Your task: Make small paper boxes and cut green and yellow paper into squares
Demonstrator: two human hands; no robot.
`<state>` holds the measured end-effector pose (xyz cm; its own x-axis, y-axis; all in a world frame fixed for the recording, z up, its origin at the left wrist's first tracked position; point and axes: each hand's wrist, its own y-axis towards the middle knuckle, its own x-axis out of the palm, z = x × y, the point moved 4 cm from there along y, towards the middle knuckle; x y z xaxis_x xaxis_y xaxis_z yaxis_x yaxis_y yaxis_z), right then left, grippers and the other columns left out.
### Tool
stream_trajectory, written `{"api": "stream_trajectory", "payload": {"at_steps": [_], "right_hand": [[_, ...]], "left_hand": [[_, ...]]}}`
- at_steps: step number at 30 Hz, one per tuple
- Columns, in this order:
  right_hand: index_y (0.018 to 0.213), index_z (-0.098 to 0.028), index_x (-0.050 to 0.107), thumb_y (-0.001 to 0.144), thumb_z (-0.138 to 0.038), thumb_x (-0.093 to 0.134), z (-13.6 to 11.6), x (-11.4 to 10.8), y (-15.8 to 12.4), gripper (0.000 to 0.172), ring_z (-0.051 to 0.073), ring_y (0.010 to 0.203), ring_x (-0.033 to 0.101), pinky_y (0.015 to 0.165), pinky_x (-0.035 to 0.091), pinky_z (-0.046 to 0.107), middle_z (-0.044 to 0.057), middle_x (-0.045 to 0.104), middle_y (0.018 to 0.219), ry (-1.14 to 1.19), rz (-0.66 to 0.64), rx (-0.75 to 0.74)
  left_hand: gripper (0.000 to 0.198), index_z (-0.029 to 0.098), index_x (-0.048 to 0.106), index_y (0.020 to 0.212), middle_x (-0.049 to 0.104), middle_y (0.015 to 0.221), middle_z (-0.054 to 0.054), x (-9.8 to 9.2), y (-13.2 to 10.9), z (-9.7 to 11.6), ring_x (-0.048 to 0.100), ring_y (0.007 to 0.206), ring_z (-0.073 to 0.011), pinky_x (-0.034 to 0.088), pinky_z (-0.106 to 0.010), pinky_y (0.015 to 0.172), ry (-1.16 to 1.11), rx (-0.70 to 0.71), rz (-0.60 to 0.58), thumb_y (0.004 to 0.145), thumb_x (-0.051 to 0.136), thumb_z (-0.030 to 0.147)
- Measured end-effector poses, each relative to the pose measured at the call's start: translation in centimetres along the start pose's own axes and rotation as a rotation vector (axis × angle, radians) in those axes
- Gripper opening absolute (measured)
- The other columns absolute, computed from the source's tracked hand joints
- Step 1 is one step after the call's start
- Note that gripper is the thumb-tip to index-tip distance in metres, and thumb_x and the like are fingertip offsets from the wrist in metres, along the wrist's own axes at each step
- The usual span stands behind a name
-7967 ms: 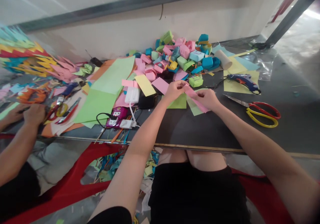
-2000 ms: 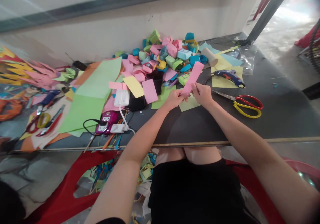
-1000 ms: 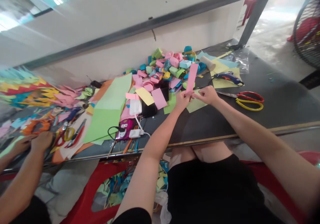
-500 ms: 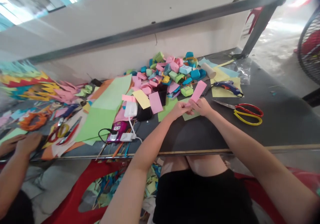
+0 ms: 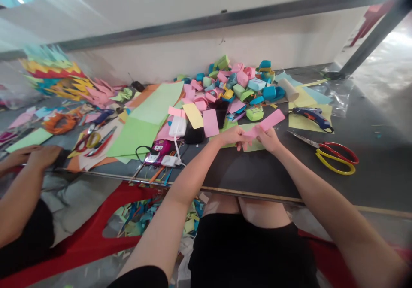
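Head view shows the left hand [image 5: 234, 137] and right hand [image 5: 269, 140] both gripping a pink paper strip [image 5: 274, 119] over the dark surface [image 5: 254, 174], in from its front edge, seemingly yet unshaped, while folded paper pieces [image 5: 242, 79] lie heaped, apparently finished, near the back edge.

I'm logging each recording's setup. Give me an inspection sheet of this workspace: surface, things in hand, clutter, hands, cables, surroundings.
Surface: dark tabletop, pale front edge.
Things in hand: pink paper strip.
Clutter: folded paper pieces heaped at the back; scissors and glue gun at right.
Hands: left hand and right hand both grip the strip.
Cables: white cable and black cable by the purple socket block.
Surroundings: co-worker's hands at far left; wall behind.
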<state>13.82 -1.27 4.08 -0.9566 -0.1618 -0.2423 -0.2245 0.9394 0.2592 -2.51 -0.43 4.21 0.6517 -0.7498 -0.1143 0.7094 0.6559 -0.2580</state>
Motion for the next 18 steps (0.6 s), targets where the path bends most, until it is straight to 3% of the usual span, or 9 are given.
{"api": "stream_trajectory", "payload": {"at_steps": [4,10,12,15,18], "right_hand": [[0.052,-0.026,0.033,0.074,-0.101,0.050,0.2,-0.1,0.2,0.081,0.006,0.040,0.021,0.041,0.015,0.026,-0.007,0.025,0.042,0.147,0.025,0.038],[0.049,-0.025,0.030,0.071,-0.103,0.051,0.4,-1.4,0.5,0.083,0.006,0.037,0.023,0.040,0.014,0.026,-0.006,0.025,0.041,0.160,0.161,0.039],[0.051,-0.026,0.030,0.071,-0.101,0.055,0.3,-1.3,0.5,0.082,0.006,0.038,0.022,0.040,0.014,0.026,-0.007,0.024,0.041,0.216,0.124,0.047],[0.055,-0.026,0.030,0.072,-0.099,0.058,0.1,-0.6,0.5,0.080,0.006,0.038,0.020,0.039,0.015,0.026,-0.008,0.023,0.043,0.300,-0.002,0.050],[0.057,-0.025,0.034,0.073,-0.099,0.056,0.1,-0.2,0.4,0.079,0.007,0.039,0.021,0.039,0.017,0.026,-0.008,0.025,0.044,0.281,-0.071,0.045]], "left_hand": [[0.054,0.008,0.076,0.073,0.078,0.067,-0.012,-0.4,-0.3,0.7,0.057,0.037,-0.0065,0.039,-0.017,0.038,-0.005,0.026,-0.047,0.071,0.092,0.059],[0.053,0.009,0.076,0.073,0.077,0.066,-0.012,-0.8,-0.4,0.7,0.059,0.038,-0.0072,0.042,-0.017,0.040,0.007,0.019,-0.065,0.073,0.090,0.060],[0.058,0.007,0.076,0.073,0.077,0.066,-0.015,-0.7,-0.7,0.6,0.062,0.040,-0.0095,0.040,-0.017,0.039,0.007,-0.020,-0.137,0.073,0.089,0.064],[0.067,0.004,0.079,0.081,0.077,0.070,-0.020,-0.3,-0.9,0.9,0.064,0.042,-0.0123,0.027,-0.018,0.034,-0.028,-0.065,-0.247,0.077,0.082,0.071],[0.066,0.005,0.079,0.099,0.080,0.079,-0.020,0.2,-0.6,1.2,0.066,0.044,-0.0119,0.022,-0.017,0.035,-0.059,-0.030,-0.202,0.083,0.079,0.069]]}}
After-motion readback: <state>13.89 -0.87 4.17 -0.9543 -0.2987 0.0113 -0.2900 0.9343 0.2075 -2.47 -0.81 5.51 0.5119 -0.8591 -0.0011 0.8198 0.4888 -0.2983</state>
